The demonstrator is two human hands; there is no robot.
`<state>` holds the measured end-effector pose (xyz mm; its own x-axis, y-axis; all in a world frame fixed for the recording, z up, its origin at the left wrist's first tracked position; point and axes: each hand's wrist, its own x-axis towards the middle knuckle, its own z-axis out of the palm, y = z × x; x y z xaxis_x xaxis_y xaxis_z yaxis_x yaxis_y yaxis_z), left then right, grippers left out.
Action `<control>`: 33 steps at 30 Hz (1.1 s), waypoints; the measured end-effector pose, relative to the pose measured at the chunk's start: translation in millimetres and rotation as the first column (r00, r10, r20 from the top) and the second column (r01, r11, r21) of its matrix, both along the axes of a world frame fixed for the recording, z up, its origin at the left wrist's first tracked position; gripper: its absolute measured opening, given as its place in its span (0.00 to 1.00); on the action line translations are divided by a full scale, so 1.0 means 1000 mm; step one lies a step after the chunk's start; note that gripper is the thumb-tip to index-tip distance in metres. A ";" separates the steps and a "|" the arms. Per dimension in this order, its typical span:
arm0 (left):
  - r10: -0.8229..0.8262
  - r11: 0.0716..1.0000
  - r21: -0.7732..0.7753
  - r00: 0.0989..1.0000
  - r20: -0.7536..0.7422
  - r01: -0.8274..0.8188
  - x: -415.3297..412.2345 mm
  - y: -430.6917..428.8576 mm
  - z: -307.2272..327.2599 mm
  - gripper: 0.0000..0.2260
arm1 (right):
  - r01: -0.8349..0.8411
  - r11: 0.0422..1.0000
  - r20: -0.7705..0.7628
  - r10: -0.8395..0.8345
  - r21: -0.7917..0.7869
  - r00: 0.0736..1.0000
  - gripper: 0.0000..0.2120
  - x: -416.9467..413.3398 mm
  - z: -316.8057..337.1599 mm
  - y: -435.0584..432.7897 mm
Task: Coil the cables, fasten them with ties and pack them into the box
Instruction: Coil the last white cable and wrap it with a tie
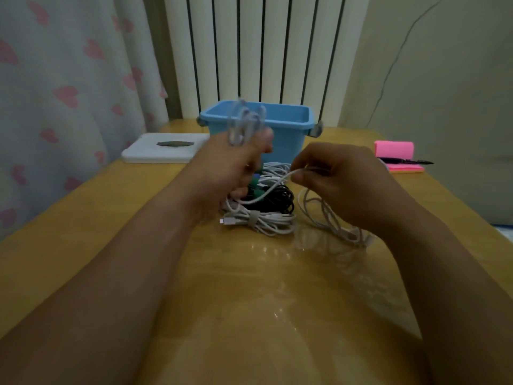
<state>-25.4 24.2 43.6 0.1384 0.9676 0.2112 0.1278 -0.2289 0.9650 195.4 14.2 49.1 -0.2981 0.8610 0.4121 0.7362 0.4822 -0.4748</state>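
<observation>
My left hand (236, 165) is raised over the table, with blurred loops of a white cable (244, 123) wound around its fingers. The same cable runs down and right to my right hand (341, 184), which pinches it between thumb and fingers. Its loose tail (327, 215) lies in loops on the table under my right wrist. Between my hands lie a tied white coil (261, 219) with a grey tie, a black coil (277, 201) and green ties (256, 187), partly hidden by my left hand. The blue box (291, 126) stands open behind them.
The white box lid (166, 148) lies at the back left of the wooden table (249, 287). A pink pad (394, 151) with a black pen (408, 162) sits at the back right. A radiator and a heart-patterned curtain stand behind the table.
</observation>
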 end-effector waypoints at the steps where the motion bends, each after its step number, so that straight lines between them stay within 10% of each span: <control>1: -0.026 1.000 0.010 0.996 -0.087 0.027 0.006 -0.003 -0.002 0.15 | -0.007 1.000 -0.043 0.008 0.030 0.999 0.06 -0.001 0.001 -0.001; 20: -0.111 0.970 0.144 0.887 -0.448 0.194 0.013 -0.013 -0.001 0.09 | -0.097 0.994 -0.086 0.102 0.059 0.991 0.06 0.004 0.001 0.001; 28: 0.213 0.913 0.391 0.681 -0.700 0.117 0.008 -0.005 0.001 0.08 | -0.131 0.989 -0.057 0.135 0.062 0.989 0.05 0.005 0.002 0.002; 33: -0.010 0.930 0.327 0.899 -0.439 0.170 0.010 -0.012 -0.001 0.10 | -0.140 0.988 -0.111 0.147 0.068 0.983 0.04 0.005 0.001 0.004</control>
